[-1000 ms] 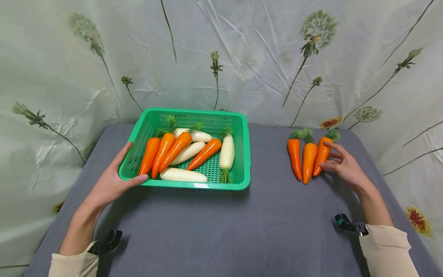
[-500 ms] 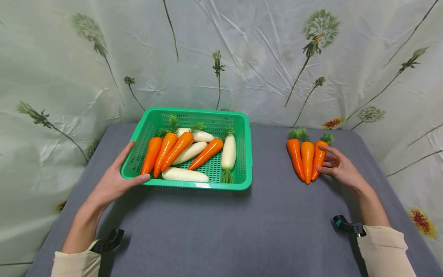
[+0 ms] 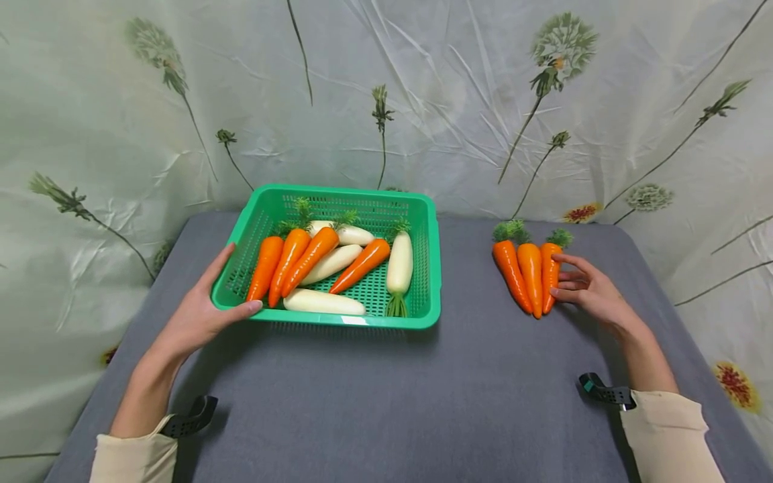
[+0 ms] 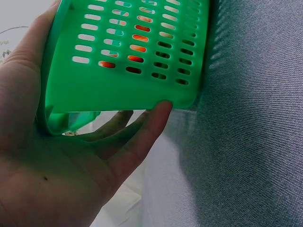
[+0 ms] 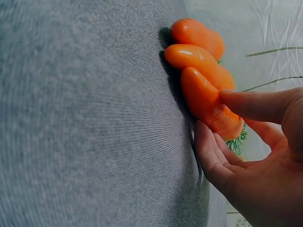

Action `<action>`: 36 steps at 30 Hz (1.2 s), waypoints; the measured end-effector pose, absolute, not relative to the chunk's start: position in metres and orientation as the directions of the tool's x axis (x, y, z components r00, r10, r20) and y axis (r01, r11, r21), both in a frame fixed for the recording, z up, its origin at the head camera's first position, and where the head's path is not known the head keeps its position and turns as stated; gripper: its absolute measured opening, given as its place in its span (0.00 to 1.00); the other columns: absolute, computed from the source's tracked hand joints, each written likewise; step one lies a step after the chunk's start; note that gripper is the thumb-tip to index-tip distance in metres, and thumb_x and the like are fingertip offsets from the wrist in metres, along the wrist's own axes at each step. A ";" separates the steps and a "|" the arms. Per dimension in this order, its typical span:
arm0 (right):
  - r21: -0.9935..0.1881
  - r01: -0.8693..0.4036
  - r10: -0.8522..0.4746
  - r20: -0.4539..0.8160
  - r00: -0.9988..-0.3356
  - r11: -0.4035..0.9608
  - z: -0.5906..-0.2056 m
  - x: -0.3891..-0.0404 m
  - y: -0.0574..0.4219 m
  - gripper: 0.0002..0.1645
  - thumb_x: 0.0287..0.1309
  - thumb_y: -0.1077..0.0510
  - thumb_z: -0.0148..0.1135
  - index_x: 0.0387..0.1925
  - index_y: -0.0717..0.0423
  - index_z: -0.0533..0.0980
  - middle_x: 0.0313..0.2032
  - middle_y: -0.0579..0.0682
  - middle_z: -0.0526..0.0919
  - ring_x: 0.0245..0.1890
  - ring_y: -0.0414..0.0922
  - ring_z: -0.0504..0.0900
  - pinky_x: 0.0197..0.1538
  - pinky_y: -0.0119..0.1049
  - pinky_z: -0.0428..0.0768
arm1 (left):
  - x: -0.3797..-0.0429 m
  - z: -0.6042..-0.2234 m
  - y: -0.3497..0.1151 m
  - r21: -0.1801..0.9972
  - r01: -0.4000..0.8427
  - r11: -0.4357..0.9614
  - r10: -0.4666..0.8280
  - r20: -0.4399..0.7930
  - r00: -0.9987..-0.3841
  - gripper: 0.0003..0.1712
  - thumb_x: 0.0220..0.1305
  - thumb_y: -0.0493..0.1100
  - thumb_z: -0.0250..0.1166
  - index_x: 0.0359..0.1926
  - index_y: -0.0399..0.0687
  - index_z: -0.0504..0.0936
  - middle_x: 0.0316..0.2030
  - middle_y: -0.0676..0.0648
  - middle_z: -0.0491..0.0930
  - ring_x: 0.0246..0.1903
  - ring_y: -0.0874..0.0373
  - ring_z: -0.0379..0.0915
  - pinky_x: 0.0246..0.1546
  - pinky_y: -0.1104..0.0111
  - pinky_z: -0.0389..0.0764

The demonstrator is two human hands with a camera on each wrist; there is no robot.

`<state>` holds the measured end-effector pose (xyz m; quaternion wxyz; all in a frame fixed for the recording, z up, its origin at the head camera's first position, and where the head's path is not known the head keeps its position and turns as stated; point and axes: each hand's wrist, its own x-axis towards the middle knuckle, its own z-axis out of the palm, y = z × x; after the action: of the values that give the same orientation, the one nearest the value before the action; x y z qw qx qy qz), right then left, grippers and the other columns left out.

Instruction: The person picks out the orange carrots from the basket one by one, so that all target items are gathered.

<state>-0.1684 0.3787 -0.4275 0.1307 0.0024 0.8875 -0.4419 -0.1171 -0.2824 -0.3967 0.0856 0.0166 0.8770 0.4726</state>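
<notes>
In the head view, a green plastic basket (image 3: 433, 268) holds several carrots (image 3: 311, 260) and several white radishes (image 3: 398, 268). My left hand (image 3: 196, 312) grips its front left corner, thumb along the front rim. The left wrist view shows the fingers (image 4: 154, 125) against the basket's outer wall (image 4: 80, 90). Three carrots with green tops lie side by side on the table at the right: a left one (image 3: 512, 275), a middle one (image 3: 531, 275) and a right one (image 3: 548, 275). My right hand (image 3: 594, 292) holds the right carrot (image 5: 203, 92) between thumb and fingers, where it lies.
Grey cloth covers the table (image 3: 386, 402). Behind and beside it hangs a pale curtain (image 3: 423, 114) printed with dandelions. The basket's back rim and the carrot tops are near the table's far edge. A black strap (image 3: 606, 394) is on each wrist.
My right hand has moved slightly left with the right carrot, which now lies straighter and closer to the middle one. The left carrot's top has shifted left. My left hand stays at the basket.
</notes>
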 end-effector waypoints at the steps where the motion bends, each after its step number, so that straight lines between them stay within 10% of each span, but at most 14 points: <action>1: -0.786 0.118 -0.113 -0.233 -0.966 0.607 -0.428 -0.168 0.379 0.49 0.70 0.55 0.67 0.82 0.59 0.51 0.70 0.74 0.67 0.43 0.21 0.75 0.45 0.21 0.80 | -0.117 -0.396 -0.282 0.833 -0.049 0.551 0.110 -0.131 -0.985 0.64 0.65 0.49 0.74 0.82 0.82 0.34 0.83 0.38 0.42 0.73 0.39 0.55 0.49 0.87 0.62; 24: -0.829 0.095 -0.093 -0.174 -0.980 0.551 -0.427 -0.162 0.383 0.44 0.69 0.55 0.68 0.80 0.57 0.58 0.70 0.71 0.66 0.44 0.20 0.79 0.44 0.23 0.82 | -0.119 -0.396 -0.281 0.827 -0.047 0.560 0.102 -0.126 -0.987 0.64 0.65 0.49 0.74 0.82 0.83 0.35 0.82 0.37 0.47 0.69 0.41 0.58 0.49 0.87 0.63; 36: -0.811 0.049 0.016 -0.049 -0.999 0.583 -0.421 -0.162 0.376 0.37 0.69 0.54 0.68 0.74 0.55 0.67 0.50 0.26 0.75 0.44 0.20 0.76 0.43 0.23 0.80 | -0.117 -0.397 -0.282 0.829 -0.054 0.556 0.105 -0.134 -0.985 0.64 0.65 0.50 0.74 0.82 0.84 0.35 0.83 0.38 0.46 0.71 0.42 0.58 0.49 0.87 0.63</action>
<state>-0.1623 0.3760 -0.4212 0.0184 0.0183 0.8895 -0.4562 -0.1175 -0.2820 -0.3971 0.0842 0.0146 0.8781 0.4709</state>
